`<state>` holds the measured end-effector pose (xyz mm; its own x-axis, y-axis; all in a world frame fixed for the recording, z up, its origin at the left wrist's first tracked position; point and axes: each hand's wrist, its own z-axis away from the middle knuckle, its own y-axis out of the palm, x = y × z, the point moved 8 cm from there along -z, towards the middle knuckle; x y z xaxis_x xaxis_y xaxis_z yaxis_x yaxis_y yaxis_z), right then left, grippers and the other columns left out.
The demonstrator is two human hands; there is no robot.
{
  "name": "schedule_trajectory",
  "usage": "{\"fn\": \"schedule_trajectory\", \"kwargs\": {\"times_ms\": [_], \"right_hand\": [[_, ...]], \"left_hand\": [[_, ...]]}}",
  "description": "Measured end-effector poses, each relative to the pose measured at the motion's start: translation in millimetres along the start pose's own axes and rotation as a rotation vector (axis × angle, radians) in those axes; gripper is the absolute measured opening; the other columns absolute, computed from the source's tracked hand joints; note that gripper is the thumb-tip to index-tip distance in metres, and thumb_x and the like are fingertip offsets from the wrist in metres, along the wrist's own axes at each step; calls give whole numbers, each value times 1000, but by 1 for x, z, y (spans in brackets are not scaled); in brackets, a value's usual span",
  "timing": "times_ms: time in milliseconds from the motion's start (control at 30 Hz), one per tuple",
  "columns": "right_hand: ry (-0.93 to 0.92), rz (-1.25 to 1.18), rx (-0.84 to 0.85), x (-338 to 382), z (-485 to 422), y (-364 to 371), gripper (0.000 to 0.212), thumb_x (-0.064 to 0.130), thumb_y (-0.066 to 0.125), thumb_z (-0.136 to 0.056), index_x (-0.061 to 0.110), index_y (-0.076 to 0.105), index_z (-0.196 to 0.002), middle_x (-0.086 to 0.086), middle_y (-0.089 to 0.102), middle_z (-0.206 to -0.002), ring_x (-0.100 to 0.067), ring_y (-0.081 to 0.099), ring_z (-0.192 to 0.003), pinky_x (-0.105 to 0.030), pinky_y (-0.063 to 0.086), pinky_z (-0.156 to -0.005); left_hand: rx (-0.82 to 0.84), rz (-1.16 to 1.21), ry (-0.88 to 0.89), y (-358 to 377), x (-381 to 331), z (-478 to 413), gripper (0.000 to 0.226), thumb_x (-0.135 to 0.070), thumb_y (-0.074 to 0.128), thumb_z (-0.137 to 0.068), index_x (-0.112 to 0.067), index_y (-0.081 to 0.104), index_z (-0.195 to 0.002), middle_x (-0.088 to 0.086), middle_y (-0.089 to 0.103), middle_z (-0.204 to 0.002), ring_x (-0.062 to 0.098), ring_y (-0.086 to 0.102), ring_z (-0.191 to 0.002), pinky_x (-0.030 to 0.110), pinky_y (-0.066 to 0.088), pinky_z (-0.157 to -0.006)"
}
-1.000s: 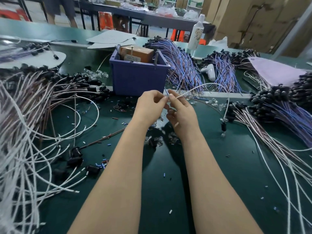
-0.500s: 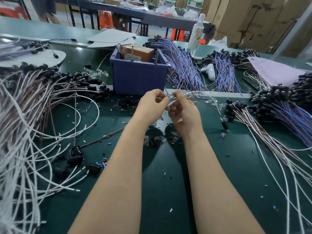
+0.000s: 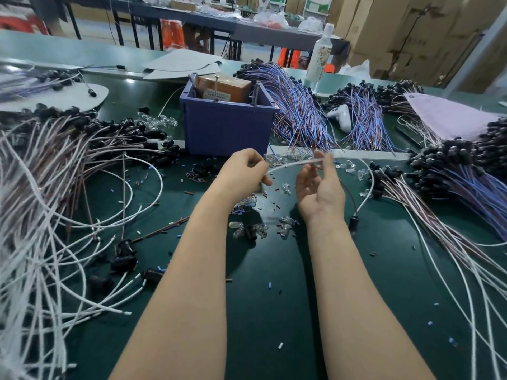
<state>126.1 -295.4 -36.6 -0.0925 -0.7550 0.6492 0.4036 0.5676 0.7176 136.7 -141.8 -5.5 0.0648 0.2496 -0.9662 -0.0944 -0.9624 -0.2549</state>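
My left hand (image 3: 241, 174) pinches one end of a thin white wire (image 3: 290, 164) above the green table (image 3: 274, 297). My right hand (image 3: 319, 185) is a short way to the right, palm turned toward me, fingers mostly straight, and the wire runs across its fingertips between thumb and forefinger. From there the wire loops right and down to a black socket (image 3: 353, 224) hanging beside my right wrist. Small clear bulbs (image 3: 247, 229) and a black socket lie on the table under my hands.
A blue bin (image 3: 226, 127) with an orange box stands just behind my hands. White wires with black sockets pile up at left (image 3: 55, 187). Blue and brown wire bundles (image 3: 301, 113) and more sockets (image 3: 452, 160) fill the back and right. Wire scraps litter the table.
My hands have moved apart. The right hand has opened and turned palm up, sliding right along the white wire, while the left keeps its pinch on the end.
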Motion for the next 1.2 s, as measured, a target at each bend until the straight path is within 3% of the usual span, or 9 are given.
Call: {"fn": "schedule_trajectory", "kwargs": {"times_ms": [167, 200, 267, 433, 600, 767, 933, 1000, 1200], "right_hand": [[42, 235, 306, -22, 10, 34, 3, 9, 61, -90, 9, 59, -87, 1, 58, -64, -9, 52, -54, -18, 49, -51], [26, 264, 326, -22, 10, 36, 8, 6, 59, -91, 9, 60, -84, 2, 59, -61, -8, 52, -52, -17, 49, -51], [-2, 247, 314, -19, 9, 34, 12, 4, 57, -92, 8, 61, -82, 3, 62, -57, -6, 55, -50, -15, 51, -52], [-72, 27, 137, 1, 0, 12, 13, 13, 57, -94, 9, 63, -83, 1, 66, -59, -5, 62, -53, -15, 55, -55], [-71, -100, 31, 4, -2, 3, 15, 20, 58, -94, 13, 65, -83, 4, 62, -53, -2, 58, -45, -14, 50, -47], [27, 141, 236, -17, 3, 25, 8, 9, 63, -89, 12, 65, -83, 2, 63, -65, -7, 58, -54, -15, 52, -53], [24, 331, 448, -30, 14, 43, 12, 3, 54, -93, 11, 62, -87, 1, 67, -63, -7, 60, -54, -17, 53, -59], [13, 311, 430, -26, 14, 41, 11, 2, 52, -94, 9, 60, -89, 0, 67, -62, -9, 62, -54, -19, 54, -60], [-70, 208, 148, -10, 4, 19, 6, 10, 59, -93, 11, 60, -87, 4, 63, -56, -6, 62, -52, -17, 54, -55]], "left_hand": [[-59, -13, 71, 2, -3, -3, 18, -16, 50, -90, -22, 53, -74, -10, 61, -51, 4, 42, -39, 22, 37, -49], [-67, -16, 79, 1, -4, -3, 18, -17, 51, -90, -22, 54, -73, -10, 61, -51, 6, 44, -43, 23, 39, -52], [-75, -5, 81, -1, -3, -2, 17, -17, 52, -90, -22, 56, -74, -10, 62, -52, 9, 47, -47, 24, 41, -54], [-39, 80, 43, -3, -1, -1, 14, -12, 50, -94, -15, 56, -83, -3, 67, -63, 4, 47, -39, 13, 40, -42], [-48, 48, 46, -1, -1, -2, 15, -12, 49, -95, -16, 53, -82, -9, 58, -45, 2, 43, -35, 12, 37, -40], [-92, -2, 81, 2, -3, -4, 19, -17, 48, -96, -21, 50, -78, -11, 52, -41, 0, 41, -36, 19, 36, -45], [-167, 59, 92, -2, -2, -5, 16, -17, 49, -94, -21, 51, -79, -8, 52, -47, 7, 43, -43, 25, 36, -50], [-170, 78, 92, -4, -2, -4, 15, -14, 48, -93, -19, 51, -79, -8, 53, -43, 5, 43, -38, 22, 37, -47], [-114, 148, 16, -4, 1, 0, 15, -9, 48, -92, -11, 54, -78, -3, 65, -57, 4, 52, -40, 13, 39, -39]]}}
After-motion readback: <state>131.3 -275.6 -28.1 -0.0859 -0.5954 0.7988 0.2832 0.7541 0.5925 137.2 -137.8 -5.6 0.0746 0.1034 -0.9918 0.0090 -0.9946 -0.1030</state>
